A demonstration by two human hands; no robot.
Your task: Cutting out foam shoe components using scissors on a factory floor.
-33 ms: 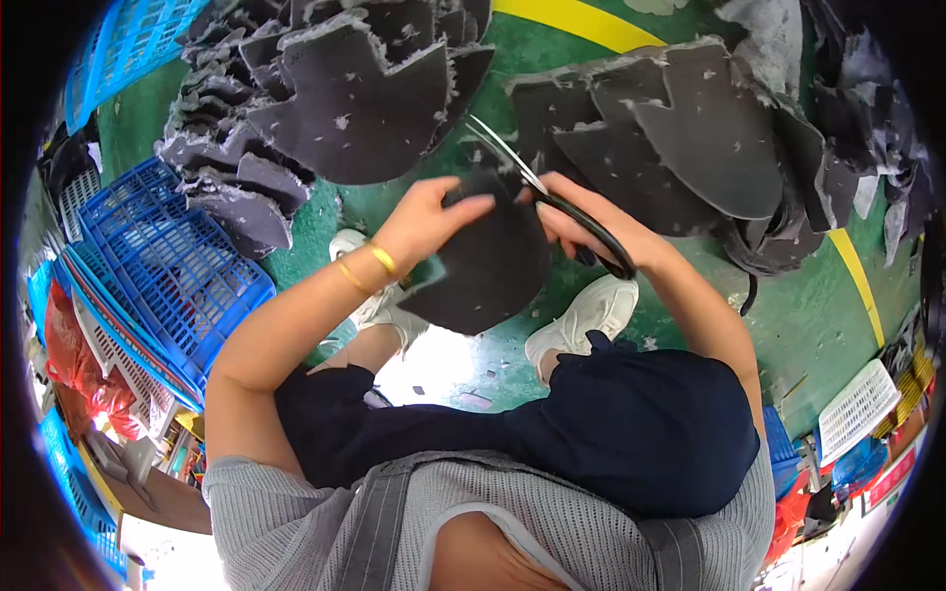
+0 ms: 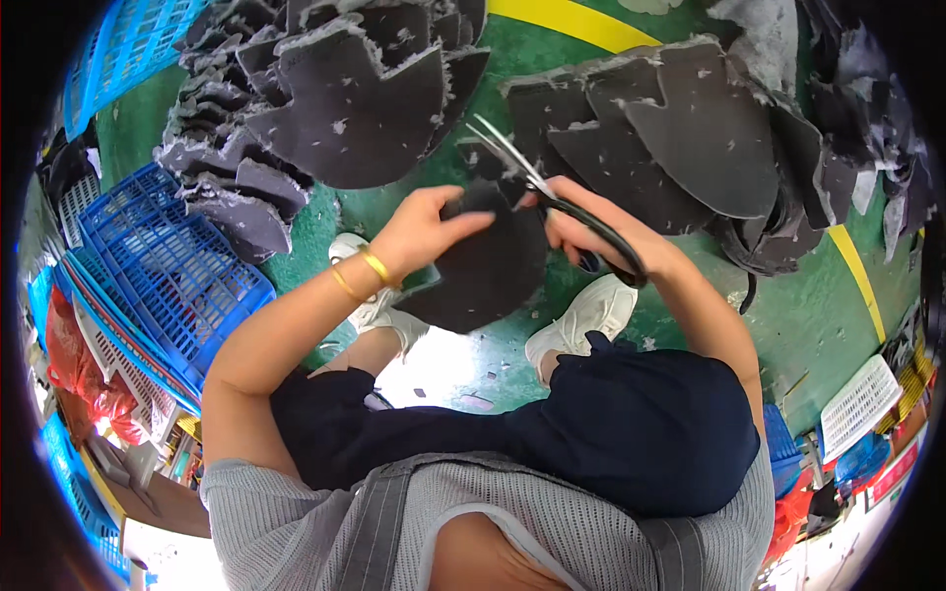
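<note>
A dark grey sheet of thick, felt-like material (image 2: 488, 276) with a rounded lower edge hangs between my hands above the green floor. My left hand (image 2: 429, 229) grips it at its upper left, thumb over the face and the other fingers partly hidden. My right hand (image 2: 601, 222) is closed round the black handles of a pair of scissors (image 2: 613, 244). Their silver blades point up and left, slightly parted, past the sheet's upper edge. A small scrap shows by the blades; whether it is still joined to the sheet I cannot tell.
Notched dark grey pieces with fluffy edges lie in a left pile (image 2: 360, 108) and a right pile (image 2: 700, 128). Blue plastic crates (image 2: 168, 261) stand at the left. A white perforated tray (image 2: 859, 412) is at the lower right. My white shoes (image 2: 586, 320) flank the sheet.
The scissors and my right hand have shifted slightly to the right, and the blades stand a little wider apart. My left hand still holds the sheet in nearly the same place.
</note>
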